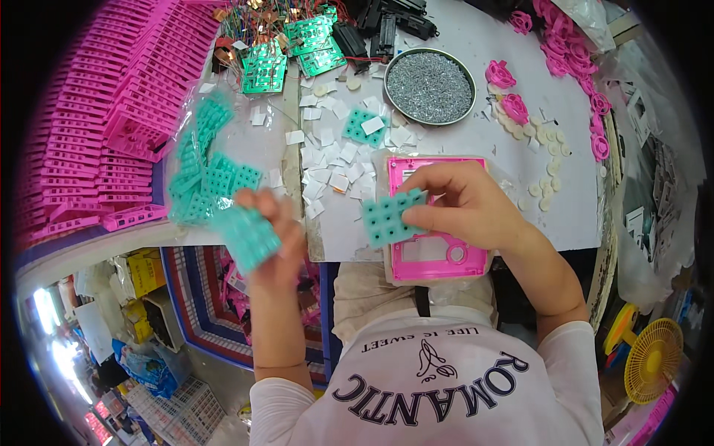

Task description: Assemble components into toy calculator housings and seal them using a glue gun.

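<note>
Pinched between the thumb and fingers of my right hand (461, 201) is a teal rubber keypad (385, 217) with dark dots under its keys. It hovers over the left part of a pink plastic casing (416, 269), which lies on a pad at the table's front edge. My left hand (279, 230), smeared by motion, grips a stack of teal keypads (249, 236) beside a clear plastic bag (177, 195) of more such keypads. Another teal keypad (363, 128) lies farther back with a white square on it.
Small white squares (346, 160) are scattered left of the casing. A round dish of screws (430, 85) stands behind it. Pink casings (97, 119) are stacked at the left, green circuit boards (264, 67) at the back. Pink rings (513, 108) and cream discs (552, 167) lie at the right.
</note>
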`<act>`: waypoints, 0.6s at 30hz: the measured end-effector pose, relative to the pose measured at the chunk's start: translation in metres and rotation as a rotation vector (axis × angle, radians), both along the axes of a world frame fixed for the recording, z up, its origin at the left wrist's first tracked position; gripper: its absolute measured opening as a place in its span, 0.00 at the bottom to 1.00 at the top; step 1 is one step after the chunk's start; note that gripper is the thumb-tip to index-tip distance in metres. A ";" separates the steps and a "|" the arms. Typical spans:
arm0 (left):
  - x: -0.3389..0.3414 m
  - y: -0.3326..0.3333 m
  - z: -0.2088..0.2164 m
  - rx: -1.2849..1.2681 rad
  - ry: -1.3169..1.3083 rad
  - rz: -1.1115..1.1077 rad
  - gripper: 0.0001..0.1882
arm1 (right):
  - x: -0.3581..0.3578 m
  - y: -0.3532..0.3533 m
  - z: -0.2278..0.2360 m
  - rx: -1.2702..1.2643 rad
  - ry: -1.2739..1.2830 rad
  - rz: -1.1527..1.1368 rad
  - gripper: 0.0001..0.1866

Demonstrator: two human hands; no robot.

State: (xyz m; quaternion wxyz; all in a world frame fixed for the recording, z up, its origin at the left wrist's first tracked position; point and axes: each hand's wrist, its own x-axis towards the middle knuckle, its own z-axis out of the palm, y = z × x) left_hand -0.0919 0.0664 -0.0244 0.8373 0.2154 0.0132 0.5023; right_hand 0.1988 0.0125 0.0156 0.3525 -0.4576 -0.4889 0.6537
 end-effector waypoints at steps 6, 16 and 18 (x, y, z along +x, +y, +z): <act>-0.021 0.017 0.016 -0.286 0.741 0.559 0.29 | -0.003 -0.007 -0.007 1.003 -0.451 -0.222 0.20; 0.065 -0.055 0.016 1.115 1.254 0.409 0.38 | -0.006 -0.034 -0.013 1.212 -0.586 -0.256 0.20; 0.072 -0.059 0.023 1.082 1.229 0.385 0.37 | -0.003 -0.038 -0.014 1.209 -0.616 -0.270 0.20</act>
